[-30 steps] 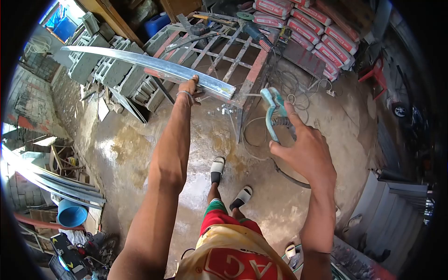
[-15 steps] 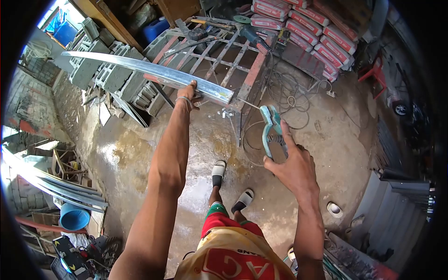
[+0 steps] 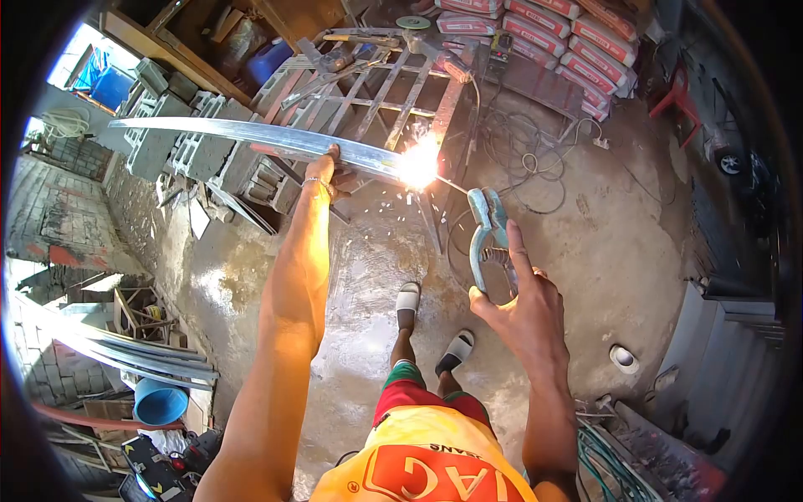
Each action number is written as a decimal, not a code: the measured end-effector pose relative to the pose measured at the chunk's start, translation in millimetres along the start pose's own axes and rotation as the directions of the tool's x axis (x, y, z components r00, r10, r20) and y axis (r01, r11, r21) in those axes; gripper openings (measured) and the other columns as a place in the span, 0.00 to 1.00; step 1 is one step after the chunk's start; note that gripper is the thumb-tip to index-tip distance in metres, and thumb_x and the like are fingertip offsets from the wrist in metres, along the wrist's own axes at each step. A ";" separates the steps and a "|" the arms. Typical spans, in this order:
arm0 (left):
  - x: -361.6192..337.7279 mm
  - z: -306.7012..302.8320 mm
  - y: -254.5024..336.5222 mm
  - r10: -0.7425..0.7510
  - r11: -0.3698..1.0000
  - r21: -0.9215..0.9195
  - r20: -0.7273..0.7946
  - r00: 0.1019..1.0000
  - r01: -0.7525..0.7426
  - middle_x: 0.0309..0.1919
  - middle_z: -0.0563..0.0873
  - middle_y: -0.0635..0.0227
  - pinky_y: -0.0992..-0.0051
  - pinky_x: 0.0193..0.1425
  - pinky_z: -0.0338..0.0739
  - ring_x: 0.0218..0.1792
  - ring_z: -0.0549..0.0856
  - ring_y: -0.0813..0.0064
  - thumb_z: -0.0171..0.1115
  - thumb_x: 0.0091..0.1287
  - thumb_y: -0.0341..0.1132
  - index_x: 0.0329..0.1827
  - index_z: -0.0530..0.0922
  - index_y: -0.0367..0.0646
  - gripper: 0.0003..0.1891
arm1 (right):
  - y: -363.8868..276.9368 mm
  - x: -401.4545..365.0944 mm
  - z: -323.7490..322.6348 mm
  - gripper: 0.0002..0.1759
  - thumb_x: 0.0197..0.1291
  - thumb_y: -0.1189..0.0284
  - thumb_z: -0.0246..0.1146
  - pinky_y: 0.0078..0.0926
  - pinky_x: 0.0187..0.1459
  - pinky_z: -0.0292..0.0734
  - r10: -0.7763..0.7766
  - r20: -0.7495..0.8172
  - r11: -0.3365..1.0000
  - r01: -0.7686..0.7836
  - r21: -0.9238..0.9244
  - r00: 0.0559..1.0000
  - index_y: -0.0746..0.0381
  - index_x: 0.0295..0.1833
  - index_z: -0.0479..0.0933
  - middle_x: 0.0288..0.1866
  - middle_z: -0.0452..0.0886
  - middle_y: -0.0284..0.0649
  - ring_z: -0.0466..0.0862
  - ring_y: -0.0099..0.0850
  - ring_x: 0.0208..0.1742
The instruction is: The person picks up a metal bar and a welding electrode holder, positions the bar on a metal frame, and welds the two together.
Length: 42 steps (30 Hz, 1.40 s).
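My left hand (image 3: pixel 328 174) is closed round a long silvery metal bar (image 3: pixel 276 135), close to its right end. The bar lies across the edge of a metal frame table (image 3: pixel 447 105). In my right hand (image 3: pixel 523 289) is a green electrode holder (image 3: pixel 485 219), gripped by its handles, with a thin rod (image 3: pixel 452 185) pointing up and left. A bright arc (image 3: pixel 418 164) with sparks burns where the rod tip meets the bar's end, and its glare hides the contact point.
Grey hollow blocks (image 3: pixel 201 138) stand at the left of the table. Stacked red and white bags (image 3: pixel 535 38) are at the back. Cables (image 3: pixel 535 163) coil on the floor to the right, near a red chair (image 3: pixel 676 100). A blue bucket (image 3: pixel 161 403) is at lower left.
A bright arc with sparks has appeared at the bar's right end, lighting my left arm and shirt. The view has shifted slightly. Both hands keep their hold.
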<state>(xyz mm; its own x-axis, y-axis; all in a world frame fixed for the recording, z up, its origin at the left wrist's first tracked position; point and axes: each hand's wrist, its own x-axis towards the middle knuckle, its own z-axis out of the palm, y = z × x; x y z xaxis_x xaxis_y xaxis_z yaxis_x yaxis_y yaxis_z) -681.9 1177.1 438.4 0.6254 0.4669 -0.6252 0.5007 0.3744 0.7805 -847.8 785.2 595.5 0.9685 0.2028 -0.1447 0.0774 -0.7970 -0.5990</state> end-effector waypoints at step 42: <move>-5.1 -6.7 2.5 0.033 0.997 0.069 0.117 0.993 -0.041 0.71 0.68 0.46 0.19 0.63 0.52 0.64 0.77 0.43 0.55 0.72 0.58 0.73 0.64 0.43 0.35 | 18.8 -11.2 47.4 0.57 0.45 0.61 0.75 0.48 0.37 0.81 -0.040 -0.183 0.992 0.061 0.112 0.982 0.46 0.81 0.53 0.35 0.82 0.53 0.85 0.53 0.35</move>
<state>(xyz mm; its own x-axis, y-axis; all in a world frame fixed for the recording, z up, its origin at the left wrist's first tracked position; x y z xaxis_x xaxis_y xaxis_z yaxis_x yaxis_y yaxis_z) -687.9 1181.1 443.5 0.7072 0.3822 -0.5947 0.5144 0.2988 0.8038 -868.5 794.9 548.5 0.9915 0.1274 0.0258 0.1098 -0.7146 -0.6908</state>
